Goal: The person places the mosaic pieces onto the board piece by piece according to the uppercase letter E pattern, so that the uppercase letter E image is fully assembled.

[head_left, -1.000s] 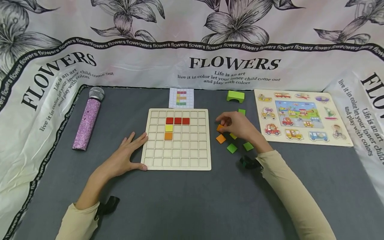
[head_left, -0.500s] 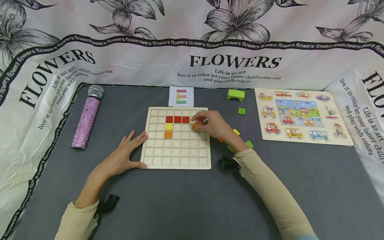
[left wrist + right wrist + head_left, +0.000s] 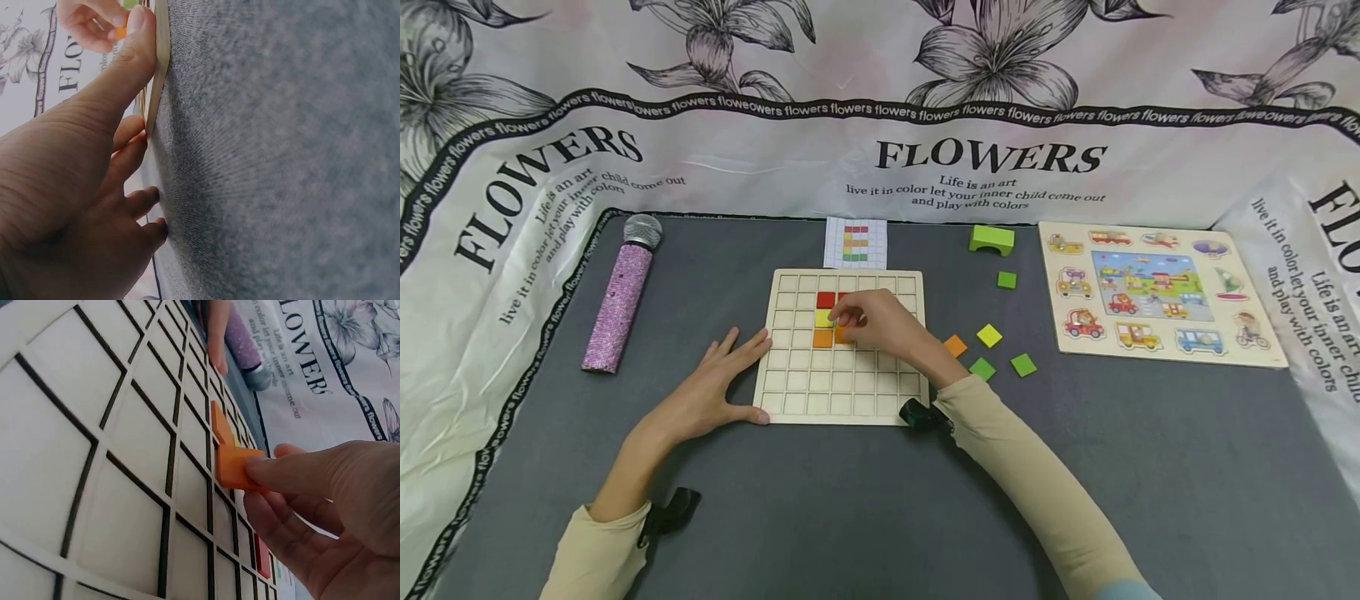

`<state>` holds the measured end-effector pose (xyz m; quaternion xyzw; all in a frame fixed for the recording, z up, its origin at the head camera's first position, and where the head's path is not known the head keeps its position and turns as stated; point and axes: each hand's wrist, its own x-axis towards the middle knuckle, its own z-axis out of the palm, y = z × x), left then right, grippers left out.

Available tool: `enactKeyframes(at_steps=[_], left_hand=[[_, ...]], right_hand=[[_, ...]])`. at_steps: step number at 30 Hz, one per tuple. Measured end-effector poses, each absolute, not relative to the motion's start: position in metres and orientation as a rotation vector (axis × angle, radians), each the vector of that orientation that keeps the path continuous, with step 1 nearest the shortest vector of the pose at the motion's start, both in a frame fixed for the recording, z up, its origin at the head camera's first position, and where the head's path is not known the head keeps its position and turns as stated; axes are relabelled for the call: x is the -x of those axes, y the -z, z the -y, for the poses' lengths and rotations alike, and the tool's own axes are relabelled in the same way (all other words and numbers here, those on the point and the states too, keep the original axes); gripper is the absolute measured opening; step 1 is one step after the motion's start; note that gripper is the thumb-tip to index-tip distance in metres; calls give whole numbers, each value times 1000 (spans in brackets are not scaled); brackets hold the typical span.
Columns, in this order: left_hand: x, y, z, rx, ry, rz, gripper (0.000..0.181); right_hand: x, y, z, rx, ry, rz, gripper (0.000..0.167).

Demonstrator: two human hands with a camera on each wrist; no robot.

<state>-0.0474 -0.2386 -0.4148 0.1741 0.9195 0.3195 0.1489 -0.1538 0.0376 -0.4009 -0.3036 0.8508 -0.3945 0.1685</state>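
Head view, grey tabletop: near its middle lies a square, pale wooden board divided into cells. At the board's left edge we see the left hand, fingers spread and clasping nothing, its thumb against the rim. Over the board's centre is the right hand; the right wrist view shows it pinching a small, square orange tile between thumb and fingers. This tile is tilted against the board, just right of a matching orange square tile; we cannot tell whether its lower edge has entered a cell. For good seating, we judge, we should steady the board with the left hand, align the edge with the cell walls, lower the tile level, then press lightly without nudging its neighbour.
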Motion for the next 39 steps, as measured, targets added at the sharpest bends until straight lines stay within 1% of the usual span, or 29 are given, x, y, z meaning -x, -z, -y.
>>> enactKeyframes(at_steps=[17, 23, 31, 39], left_hand=[[48, 413, 238, -502, -913, -2641, 105], [48, 416, 238, -520, -924, -2644, 105], [48, 417, 239, -508, -909, -2640, 107], [48, 417, 239, -485, -904, -2630, 107]], right_hand=[[150, 406, -33, 848, 1003, -2493, 17], [148, 400, -42, 879, 1032, -2462, 17], [148, 381, -86, 865, 1046, -2478, 20], [145, 376, -145, 788, 890, -2482, 33]])
